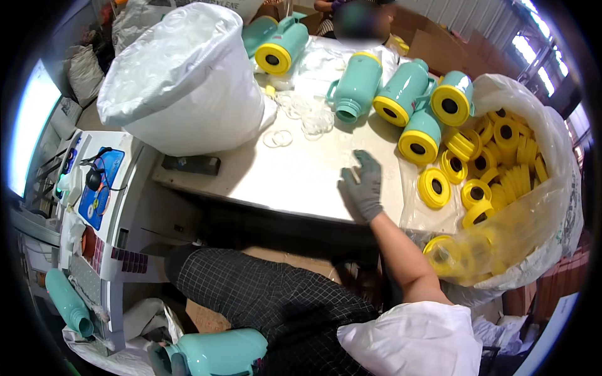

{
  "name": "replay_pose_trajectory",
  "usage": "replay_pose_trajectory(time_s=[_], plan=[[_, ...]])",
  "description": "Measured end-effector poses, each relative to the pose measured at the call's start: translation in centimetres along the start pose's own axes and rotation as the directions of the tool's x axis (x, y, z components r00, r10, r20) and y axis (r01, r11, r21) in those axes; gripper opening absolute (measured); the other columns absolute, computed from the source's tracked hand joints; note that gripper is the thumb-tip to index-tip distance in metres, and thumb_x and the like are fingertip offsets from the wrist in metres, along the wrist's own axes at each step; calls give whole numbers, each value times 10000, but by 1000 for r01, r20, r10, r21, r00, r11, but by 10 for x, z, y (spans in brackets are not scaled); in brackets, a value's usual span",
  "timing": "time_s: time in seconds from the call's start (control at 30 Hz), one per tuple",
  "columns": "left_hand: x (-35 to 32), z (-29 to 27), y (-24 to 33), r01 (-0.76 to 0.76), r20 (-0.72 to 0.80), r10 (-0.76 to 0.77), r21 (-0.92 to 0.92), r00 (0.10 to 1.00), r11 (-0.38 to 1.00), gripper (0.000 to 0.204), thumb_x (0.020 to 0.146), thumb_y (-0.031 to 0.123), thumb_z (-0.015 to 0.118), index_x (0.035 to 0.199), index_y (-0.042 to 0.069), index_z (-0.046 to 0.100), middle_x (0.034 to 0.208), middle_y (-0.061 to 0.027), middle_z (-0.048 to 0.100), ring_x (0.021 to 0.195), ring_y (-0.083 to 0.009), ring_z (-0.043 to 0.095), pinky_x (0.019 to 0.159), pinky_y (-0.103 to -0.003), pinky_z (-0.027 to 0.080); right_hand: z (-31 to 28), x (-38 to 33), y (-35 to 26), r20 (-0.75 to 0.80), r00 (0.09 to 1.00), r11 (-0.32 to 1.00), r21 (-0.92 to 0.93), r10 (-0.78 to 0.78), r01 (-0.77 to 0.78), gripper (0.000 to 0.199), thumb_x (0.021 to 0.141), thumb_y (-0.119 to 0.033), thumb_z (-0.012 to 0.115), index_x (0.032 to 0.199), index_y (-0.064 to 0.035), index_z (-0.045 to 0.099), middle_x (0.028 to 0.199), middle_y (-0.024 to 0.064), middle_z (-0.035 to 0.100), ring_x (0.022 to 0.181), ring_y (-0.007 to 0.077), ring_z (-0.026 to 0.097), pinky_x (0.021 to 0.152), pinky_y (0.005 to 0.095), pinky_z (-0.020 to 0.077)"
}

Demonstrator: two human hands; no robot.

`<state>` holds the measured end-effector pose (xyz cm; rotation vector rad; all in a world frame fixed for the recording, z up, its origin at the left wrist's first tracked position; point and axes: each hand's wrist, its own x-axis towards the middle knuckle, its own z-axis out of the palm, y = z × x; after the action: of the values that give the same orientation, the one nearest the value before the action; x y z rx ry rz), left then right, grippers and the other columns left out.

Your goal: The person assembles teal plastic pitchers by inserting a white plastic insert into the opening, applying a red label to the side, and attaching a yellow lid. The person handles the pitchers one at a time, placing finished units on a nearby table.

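Observation:
My left hand (177, 363), in a grey glove, grips the open mouth end of a teal thermos flask body (219, 351) lying on its side by my lap; part of that hand is hidden at the lower edge. Over the white table (301, 188) my gloved right hand (365, 185) has its fingers apart and nothing in them. Closest to it on the right is a yellow ring-shaped cap with a black centre (434, 188). Beyond the hand, an uncapped teal flask (357, 88) stands upside down on its neck, and several teal flasks with yellow bases (419, 145) lie to its right.
A clear plastic bag (549, 219) full of yellow parts (506, 131) stands at the right. A big white sack (169, 94) fills the back left. White rings (277, 138) lie mid-table. Another teal flask (69, 304) lies far left. A person (326, 6) is across the table.

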<state>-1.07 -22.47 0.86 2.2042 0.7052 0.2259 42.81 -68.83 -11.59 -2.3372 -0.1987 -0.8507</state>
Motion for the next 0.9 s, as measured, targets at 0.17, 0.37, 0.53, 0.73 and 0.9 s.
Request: replay_pose_trajectory(time_s=[0.17,0.37,0.53,0.73,0.9], plan=[[31,-11,0,181,47,-181,8,982,983,514,985,234,677,1406,-29,546,1303,-143,611,1162,-245,574,1030,-389,458,-117,-20,139,-333,929,927,-273,160,-257,451,919,-180,735,1315,-8,606,1280,200,630,1163,365,596,1011,461,485],[17,-25,-46,-27,-272,-134,-516,953,856,369,1103,305,487,1283,-6,569,1228,-78,585,1134,-179,564,997,-348,461,-161,-56,156,-11,966,638,-749,259,-180,599,900,-390,711,1371,-30,627,1242,217,640,1168,413,590,1056,506,443],[-4,36,-86,-155,-343,18,-375,939,914,466,1111,380,486,1436,48,523,1388,-97,590,1225,-218,591,1072,-395,481,-140,-1,50,-72,997,963,-269,-22,2,508,832,-228,846,1253,19,705,1056,203,663,973,402,641,874,451,520],[-4,114,-85,-233,-388,-334,-878,859,418,436,1142,260,418,1485,8,511,1398,-87,615,1249,-197,589,1077,-358,491,4,-17,-167,441,892,592,694,102,-410,469,975,-262,737,1317,50,662,1146,122,724,1033,174,671,899,322,556],[-9,134,-55,-212,-355,-505,-924,786,320,414,1128,323,448,1395,24,551,1293,-81,654,1192,-212,628,1059,-366,514,14,-53,-306,342,732,428,900,-589,-76,588,807,-233,860,1303,38,695,1021,109,624,892,198,619,798,327,516]])
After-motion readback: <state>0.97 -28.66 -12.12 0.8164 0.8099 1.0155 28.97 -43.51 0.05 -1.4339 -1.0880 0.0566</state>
